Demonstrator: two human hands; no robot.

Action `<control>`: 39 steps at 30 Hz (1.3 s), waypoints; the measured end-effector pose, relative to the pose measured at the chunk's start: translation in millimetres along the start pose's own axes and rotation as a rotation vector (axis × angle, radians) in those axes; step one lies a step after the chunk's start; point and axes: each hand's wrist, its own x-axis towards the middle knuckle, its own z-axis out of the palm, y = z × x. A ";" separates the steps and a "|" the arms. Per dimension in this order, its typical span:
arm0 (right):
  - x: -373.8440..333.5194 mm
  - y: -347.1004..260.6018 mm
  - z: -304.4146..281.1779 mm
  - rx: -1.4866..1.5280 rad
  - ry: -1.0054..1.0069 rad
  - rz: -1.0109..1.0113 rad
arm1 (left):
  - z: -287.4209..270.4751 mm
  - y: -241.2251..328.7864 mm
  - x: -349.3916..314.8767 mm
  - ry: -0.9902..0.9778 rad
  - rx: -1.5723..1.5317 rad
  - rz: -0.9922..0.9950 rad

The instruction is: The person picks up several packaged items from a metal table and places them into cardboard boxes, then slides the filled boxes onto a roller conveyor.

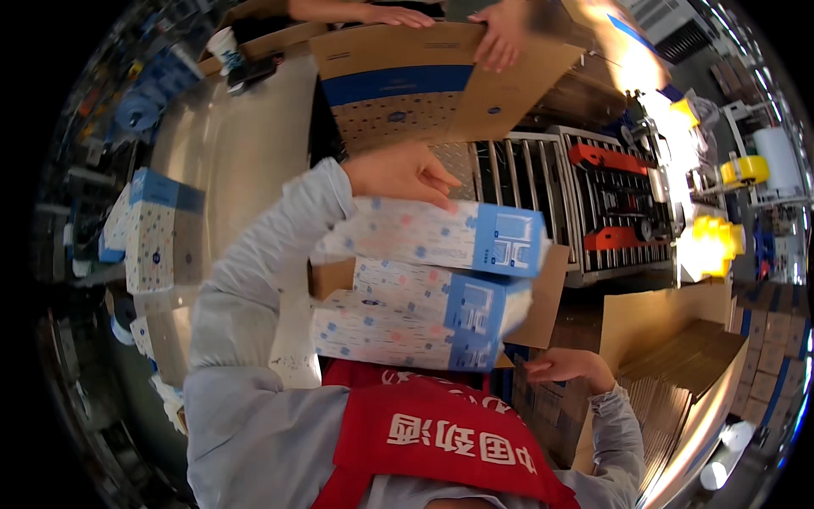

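Note:
Two white cartons with a blue-and-pink pattern and blue ends lie in front of my chest: a far carton (424,233) and a near carton (398,322). They sit over an open brown cardboard box, whose flap (543,297) shows at their right end. My left hand (403,174) reaches across to the far carton's far edge. Its fingers are half bent and apart, with a tip touching the carton. Off the cartons' right end, my right hand (568,365) hangs with fingers stretched out, holding nothing. Blur softens the cartons' left ends.
Across from me, another person's hands (500,38) rest on a large brown box (398,102). A roller conveyor (526,178) with red-armed machinery (610,159) is at right. Flattened cardboard (670,382) stands at lower right. More patterned cartons (153,242) are left.

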 end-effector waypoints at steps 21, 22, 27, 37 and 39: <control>168.4 -10.0 -68.9 -0.282 1.410 0.041 | 246.5 -176.3 -62.7 0.117 -0.917 -0.404; 161.1 -11.1 -71.0 -0.381 1.497 -0.133 | 253.5 -187.8 -58.2 0.132 -0.907 -0.437; 190.4 40.9 -51.0 -0.629 0.979 -0.186 | 211.5 -236.5 -33.2 0.109 -0.249 -0.512; 134.6 31.9 -90.5 -0.121 0.993 -0.138 | 221.3 -179.3 -16.6 0.315 0.600 0.106; 109.8 56.4 -92.7 -0.025 1.316 0.095 | 219.6 -181.8 -15.7 0.354 0.604 0.125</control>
